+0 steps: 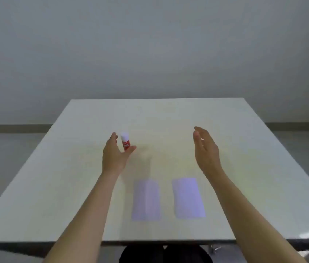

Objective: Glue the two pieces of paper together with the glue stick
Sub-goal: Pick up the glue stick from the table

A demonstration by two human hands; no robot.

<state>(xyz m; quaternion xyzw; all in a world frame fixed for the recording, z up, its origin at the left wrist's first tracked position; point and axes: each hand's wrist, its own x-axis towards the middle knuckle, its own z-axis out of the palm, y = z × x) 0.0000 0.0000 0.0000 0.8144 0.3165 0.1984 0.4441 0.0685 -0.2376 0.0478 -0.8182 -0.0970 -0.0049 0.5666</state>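
Blurring across the whole view — smearing the print on the glue stick (125, 142) past reading. Hiding its base behind the thumb of the left hand (114, 155), leaving contact unclear. Cutting off both forearms at the bottom edge — also the near corners of the table (244, 149).
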